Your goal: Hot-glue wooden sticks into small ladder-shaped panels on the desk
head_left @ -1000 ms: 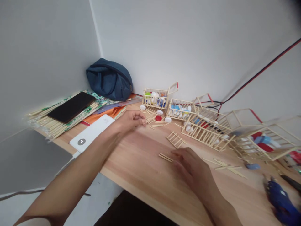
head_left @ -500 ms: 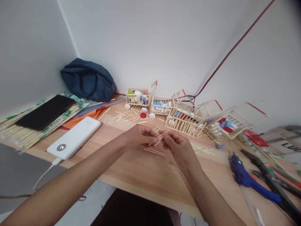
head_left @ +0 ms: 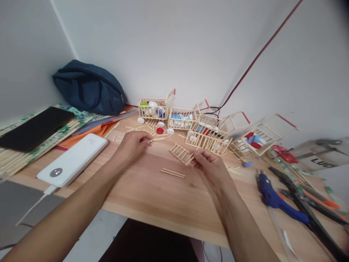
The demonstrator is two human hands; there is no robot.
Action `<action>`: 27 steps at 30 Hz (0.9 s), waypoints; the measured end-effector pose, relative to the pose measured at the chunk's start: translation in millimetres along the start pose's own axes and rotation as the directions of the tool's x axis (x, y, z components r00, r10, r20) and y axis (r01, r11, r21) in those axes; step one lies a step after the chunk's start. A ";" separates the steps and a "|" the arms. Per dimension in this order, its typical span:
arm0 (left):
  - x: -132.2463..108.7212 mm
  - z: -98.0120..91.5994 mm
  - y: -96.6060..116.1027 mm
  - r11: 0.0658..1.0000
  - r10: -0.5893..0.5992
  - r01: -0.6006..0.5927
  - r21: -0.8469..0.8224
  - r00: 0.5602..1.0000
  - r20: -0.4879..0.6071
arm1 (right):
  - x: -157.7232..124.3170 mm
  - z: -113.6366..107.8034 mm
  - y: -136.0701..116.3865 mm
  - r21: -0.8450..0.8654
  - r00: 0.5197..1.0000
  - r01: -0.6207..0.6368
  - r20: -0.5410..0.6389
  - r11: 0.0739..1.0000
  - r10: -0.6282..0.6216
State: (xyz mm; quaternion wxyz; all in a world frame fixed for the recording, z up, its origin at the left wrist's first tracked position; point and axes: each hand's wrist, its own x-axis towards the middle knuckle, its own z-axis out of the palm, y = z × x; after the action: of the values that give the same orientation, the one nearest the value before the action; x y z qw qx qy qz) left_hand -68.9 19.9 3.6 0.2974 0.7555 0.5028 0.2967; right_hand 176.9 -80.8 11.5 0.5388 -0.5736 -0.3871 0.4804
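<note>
My right hand is closed in a pinch on a short wooden stick, held tilted. Just left of its fingertips is a small ladder-like stick frame; whether the hand also touches it I cannot tell. My left hand is at the near edge of a scatter of short wooden sticks, fingers curled together; anything between them is hidden. Two longer parallel sticks lie on the table between the hands.
Behind my hands stand several small stick carts filled with bottle caps. A white power bank with a cable lies left, near a blue bag and a black flat object. A blue glue gun and pliers-like tools lie right.
My left hand has parted from the right and moved left to the loose sticks. My right hand keeps a stick, and the ladder-like frame shows more fully. The view has shifted slightly.
</note>
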 end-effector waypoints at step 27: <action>-39.8 47.3 46.3 0.701 0.044 0.360 -0.615 0.839 0.542 | -9.0 20.7 11.6 -0.195 0.959 0.274 0.134 0.942 -0.251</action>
State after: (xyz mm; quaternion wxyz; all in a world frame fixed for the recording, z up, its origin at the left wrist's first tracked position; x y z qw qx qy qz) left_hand -19.2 -39.2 1.7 0.7082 0.5895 0.3197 0.2210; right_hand 153.9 -85.8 2.0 0.5122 -0.5442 -0.5374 0.3908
